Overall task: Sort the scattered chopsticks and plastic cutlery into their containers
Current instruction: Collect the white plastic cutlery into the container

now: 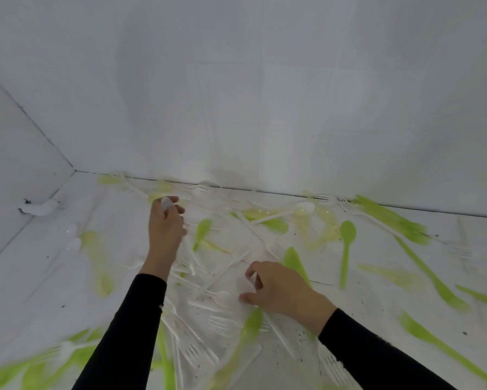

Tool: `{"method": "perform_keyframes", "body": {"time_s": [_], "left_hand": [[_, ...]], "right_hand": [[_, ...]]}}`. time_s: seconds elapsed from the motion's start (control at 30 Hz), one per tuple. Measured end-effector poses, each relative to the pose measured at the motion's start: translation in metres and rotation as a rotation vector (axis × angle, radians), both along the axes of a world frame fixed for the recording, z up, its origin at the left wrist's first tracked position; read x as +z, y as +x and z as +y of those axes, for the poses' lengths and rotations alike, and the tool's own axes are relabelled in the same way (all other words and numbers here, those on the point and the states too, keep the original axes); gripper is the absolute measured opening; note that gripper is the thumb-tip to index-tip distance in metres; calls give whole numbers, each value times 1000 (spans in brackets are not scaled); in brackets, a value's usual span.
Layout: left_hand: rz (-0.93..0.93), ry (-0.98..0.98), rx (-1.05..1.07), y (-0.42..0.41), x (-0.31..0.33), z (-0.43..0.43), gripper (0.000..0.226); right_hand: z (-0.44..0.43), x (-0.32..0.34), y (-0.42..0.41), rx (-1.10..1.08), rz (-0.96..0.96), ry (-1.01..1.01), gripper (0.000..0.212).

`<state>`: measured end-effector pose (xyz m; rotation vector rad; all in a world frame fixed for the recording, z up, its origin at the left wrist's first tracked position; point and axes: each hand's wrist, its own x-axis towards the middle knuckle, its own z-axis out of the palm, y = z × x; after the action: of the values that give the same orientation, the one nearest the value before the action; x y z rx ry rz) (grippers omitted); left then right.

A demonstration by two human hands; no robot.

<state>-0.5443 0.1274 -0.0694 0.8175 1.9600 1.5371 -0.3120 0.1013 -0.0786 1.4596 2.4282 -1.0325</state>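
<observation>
Green and white plastic cutlery [203, 229] is seen strewn across the white surface [25, 291]; one green spoon [347, 243] is laid bowl toward the wall [236, 108], handle toward the person. A white spoon [166, 203] is gripped in the curled left hand [166, 223], bowl poking out wallward. The right hand [278, 291] is curled over white forks [221, 323]; whether anything is pinched cannot be told.

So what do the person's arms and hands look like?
Both arms wear long, snug black sleeves, the left sleeve and the right sleeve, ending at the wrists. The left hand and right hand are bare: no gloves, rings or watch show.
</observation>
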Motion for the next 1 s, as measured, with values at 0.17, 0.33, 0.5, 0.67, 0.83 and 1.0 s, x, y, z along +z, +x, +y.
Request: {"method": "perform_keyframes", "body": {"time_s": [0.17,0.33,0.5,0.67,0.83,1.0], "left_hand": [[288,-404,-34,-44,-11,6,35],[422,-534,-184,-45,-34,4,43],[591,-436,-249,-37,-33,4,17],[231,-86,-232,-13,-4,-14,17],[209,86,-208,-6,23,-35,24],[312,144,-150,-6,38,-60,24]], "right_hand": [[3,-16,-12,-31,81,116,12],[27,-8,-12,-366,486,89,7],[95,-7,20,-998,708,145,27],[141,-26,51,-1121,517,60,21],[149,-26,53,-993,365,92,36],[138,-5,54,-1009,677,225,24]]}}
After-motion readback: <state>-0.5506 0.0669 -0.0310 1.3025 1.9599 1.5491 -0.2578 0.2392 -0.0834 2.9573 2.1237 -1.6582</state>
